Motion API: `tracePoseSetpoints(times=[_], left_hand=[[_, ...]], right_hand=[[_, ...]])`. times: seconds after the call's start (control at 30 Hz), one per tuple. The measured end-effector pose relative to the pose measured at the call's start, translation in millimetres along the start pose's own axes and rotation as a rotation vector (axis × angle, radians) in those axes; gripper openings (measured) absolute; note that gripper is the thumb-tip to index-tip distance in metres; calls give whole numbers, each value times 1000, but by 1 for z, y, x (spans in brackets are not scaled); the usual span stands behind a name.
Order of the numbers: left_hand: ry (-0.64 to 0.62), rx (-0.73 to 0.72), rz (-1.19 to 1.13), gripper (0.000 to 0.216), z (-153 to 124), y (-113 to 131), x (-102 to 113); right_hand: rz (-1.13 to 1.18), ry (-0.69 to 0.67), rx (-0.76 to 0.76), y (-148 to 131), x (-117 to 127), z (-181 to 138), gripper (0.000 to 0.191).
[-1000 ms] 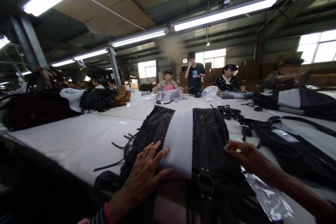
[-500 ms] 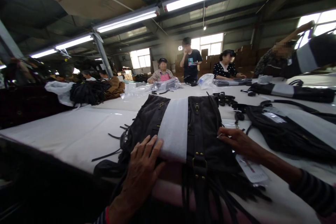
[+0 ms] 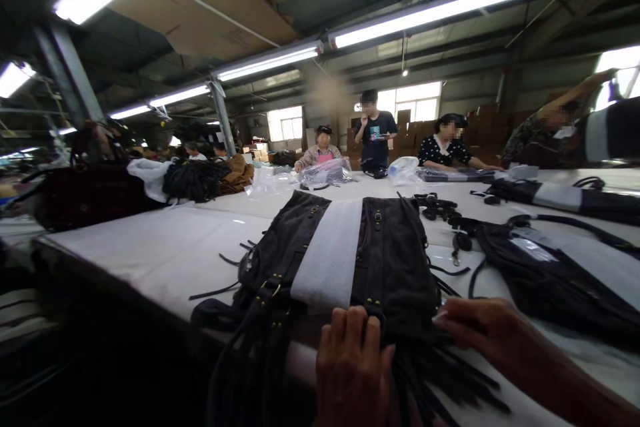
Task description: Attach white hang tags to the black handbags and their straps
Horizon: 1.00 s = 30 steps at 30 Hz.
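Observation:
A dark suede bag [image 3: 390, 260] with buckles and fringe lies flat on the white table [image 3: 150, 247]. A white foam strip [image 3: 327, 257] is wrapped down its middle. My left hand [image 3: 353, 363] rests at the bag's near edge, fingers together and curled over the fringe. My right hand [image 3: 483, 327] lies at the bag's lower right corner, fingers bent and touching the fabric. What either hand grips, if anything, is hidden.
More dark bags [image 3: 550, 280] and straps [image 3: 443, 210] lie to the right. Plastic bags [image 3: 325, 173] and a heap of bags [image 3: 193, 180] sit at the far side. Several people [image 3: 375, 133] work across the table; one at right lifts a bag [image 3: 607, 133].
My left hand slid from the bag's left half to its near middle edge. My right hand drew back toward the lower right corner. The view shifted left.

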<state>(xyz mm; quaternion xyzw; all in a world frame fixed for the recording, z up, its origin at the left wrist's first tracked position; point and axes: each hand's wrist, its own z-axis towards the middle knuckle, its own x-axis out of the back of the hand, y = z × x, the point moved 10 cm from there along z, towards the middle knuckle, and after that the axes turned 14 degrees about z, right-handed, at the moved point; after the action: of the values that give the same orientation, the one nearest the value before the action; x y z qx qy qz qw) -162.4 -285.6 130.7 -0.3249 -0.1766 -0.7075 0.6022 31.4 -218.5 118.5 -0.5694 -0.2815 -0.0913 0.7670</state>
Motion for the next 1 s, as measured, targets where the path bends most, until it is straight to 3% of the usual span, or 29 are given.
tracePoseSetpoints(times=[0.1, 0.2, 0.4, 0.53, 0.73, 1.0], left_hand=[[38, -77, 32, 25, 5, 10, -1], [-107, -56, -151, 22, 21, 2, -4], [-548, 313, -630, 4, 46, -41, -18], [-709, 364, -897, 13, 49, -43, -32], [-783, 350, -976, 17, 48, -41, -40], [-736, 278, -898, 12, 50, -39, -28]], right_hand=[[70, -140, -45, -1, -36, -11, 42], [182, -214, -45, -9, -58, -15, 41], [362, -228, -86, -19, -57, -10, 38], [268, -199, -58, -36, -52, -3, 30], [59, -288, 31, -75, -65, 12, 26], [144, -224, -17, -66, -68, 29, 26]])
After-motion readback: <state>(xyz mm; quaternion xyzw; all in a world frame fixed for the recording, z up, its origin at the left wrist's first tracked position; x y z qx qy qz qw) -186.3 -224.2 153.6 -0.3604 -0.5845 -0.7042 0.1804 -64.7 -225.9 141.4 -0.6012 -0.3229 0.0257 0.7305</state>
